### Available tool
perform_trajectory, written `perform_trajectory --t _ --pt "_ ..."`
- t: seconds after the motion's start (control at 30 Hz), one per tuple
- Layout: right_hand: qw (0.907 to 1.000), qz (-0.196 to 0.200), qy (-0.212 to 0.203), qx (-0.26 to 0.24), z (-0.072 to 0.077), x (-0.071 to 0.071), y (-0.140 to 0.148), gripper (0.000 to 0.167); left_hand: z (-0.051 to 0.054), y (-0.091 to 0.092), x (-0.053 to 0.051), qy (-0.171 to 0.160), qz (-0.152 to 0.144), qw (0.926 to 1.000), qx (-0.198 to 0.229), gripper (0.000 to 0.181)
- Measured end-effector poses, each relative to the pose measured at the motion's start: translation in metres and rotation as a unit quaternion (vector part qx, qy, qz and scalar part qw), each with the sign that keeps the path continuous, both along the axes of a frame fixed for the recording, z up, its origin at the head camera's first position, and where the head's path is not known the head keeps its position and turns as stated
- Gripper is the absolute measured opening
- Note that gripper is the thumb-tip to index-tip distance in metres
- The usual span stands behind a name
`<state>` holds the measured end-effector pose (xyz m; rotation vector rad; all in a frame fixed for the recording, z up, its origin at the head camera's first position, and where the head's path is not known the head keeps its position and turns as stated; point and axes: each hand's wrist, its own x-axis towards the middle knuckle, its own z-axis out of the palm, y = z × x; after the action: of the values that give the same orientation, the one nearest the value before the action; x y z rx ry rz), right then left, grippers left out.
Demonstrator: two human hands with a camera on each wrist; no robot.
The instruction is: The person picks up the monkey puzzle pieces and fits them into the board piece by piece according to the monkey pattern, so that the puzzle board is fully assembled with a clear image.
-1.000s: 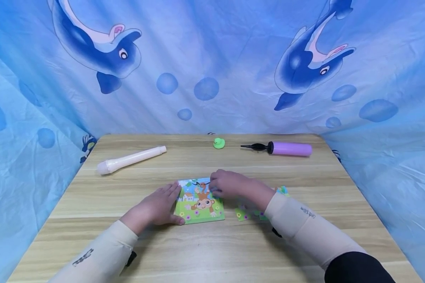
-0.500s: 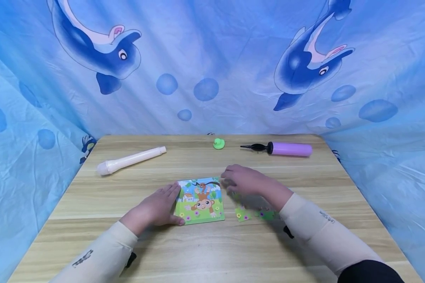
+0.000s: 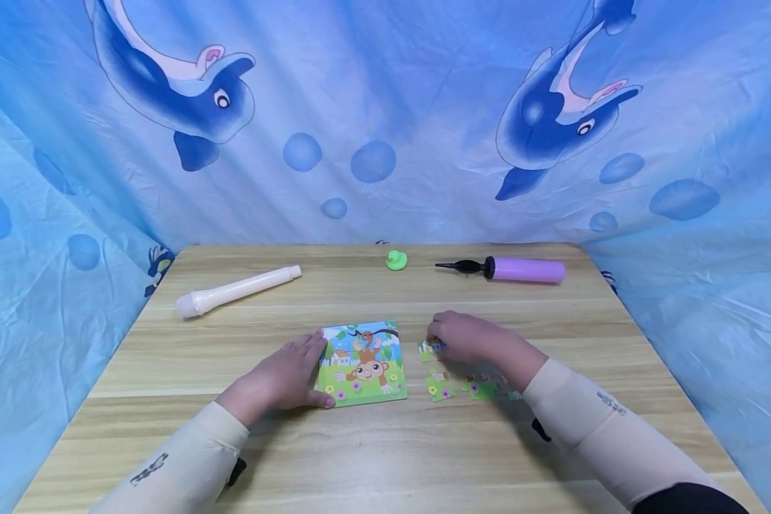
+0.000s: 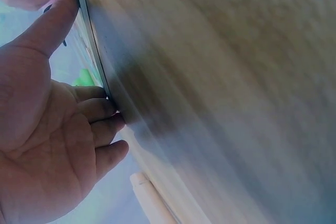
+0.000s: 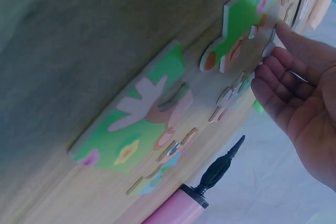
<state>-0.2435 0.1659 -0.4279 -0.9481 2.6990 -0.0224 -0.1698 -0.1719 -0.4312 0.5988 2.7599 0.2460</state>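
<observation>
"What are your fingers on just now?"

"My left hand [image 3: 289, 375] rests along the left edge of a flat square board printed with a brown monkey [image 3: 363, 371], which lies on the table before me. Its thumb and fingers spread wide, near the 2 left corners. My right hand [image 3: 469, 337] is narrow: thumb and fingertips draw together at a small blue, white and green jigsaw piece [image 3: 426, 352], just right of the board. I can't tell whether they actually pinch it."

"What could go wrong there?"

"It looks thin, so a careless pinch could skid off its edge or flip it over. My wrist and beige sleeve [image 3: 594, 421] also sit close to other loose bits; a sagging forearm could drag the flat green piece with yellow and purple flowers [image 3: 440, 389] or the flat green piece farther right [image 3: 483, 390]."

"And your other side?"

"If that palm pushes sideways, the board could slide right and bump the nearest pieces. I see nothing bracing its right edge."

"Any worry about the purple cylindrical pump with a black nozzle [image 3: 528, 270]?"

"Little. It lies well apart, beyond my knuckles; only a long overreach could knock it."
</observation>
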Motion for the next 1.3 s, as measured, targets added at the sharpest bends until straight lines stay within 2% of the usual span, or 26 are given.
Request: perform_trajectory --t 0.17,0.33,0.43,0.57,0.77,0.87,1.1,1.3 --pt "0.9997 0.017 0.01 -0.017 0.003 -0.001 -0.003 0.025 -0.001 0.0 -0.001 -0.001 -0.002 1.0 0.004 0.112" --pt "0.9972 0.042 0.042 -0.045 0.007 0.0 -0.016 0.03 -0.002 -0.001 -0.001 0.0 -0.004 1.0 0.004 0.113" --pt "0.9957 0.059 0.039 -0.061 0.013 0.003 -0.031 0.033 -0.003 -0.001 -0.002 -0.002 -0.001 1.0 -0.002 0.113" --pt "0.9934 0.089 0.044 -0.057 0.016 0.008 -0.057 0.034 -0.004 -0.002 -0.002 -0.004 0.0 1.0 -0.003 0.114" --pt "0.9818 0.157 0.089 -0.058 0.009 0.016 -0.095 0.031 -0.004 -0.004 -0.002 -0.005 -0.004 1.0 0.001 0.113" --pt "0.9773 0.173 0.114 -0.045 0.004 0.02 -0.11 0.028 -0.004 -0.004 -0.002 0.001 -0.01 0.9999 0.008 0.113" --pt "0.9741 0.17 0.148 -0.017 -0.01 0.021 -0.132 0.029 -0.002 -0.004 -0.002 0.005 -0.015 0.9998 0.008 0.111" --pt "0.9796 0.149 0.133 -0.026 -0.01 0.021 -0.138 0.03 -0.002 -0.004 -0.002 0.008 -0.019 0.9998 0.007 0.11"
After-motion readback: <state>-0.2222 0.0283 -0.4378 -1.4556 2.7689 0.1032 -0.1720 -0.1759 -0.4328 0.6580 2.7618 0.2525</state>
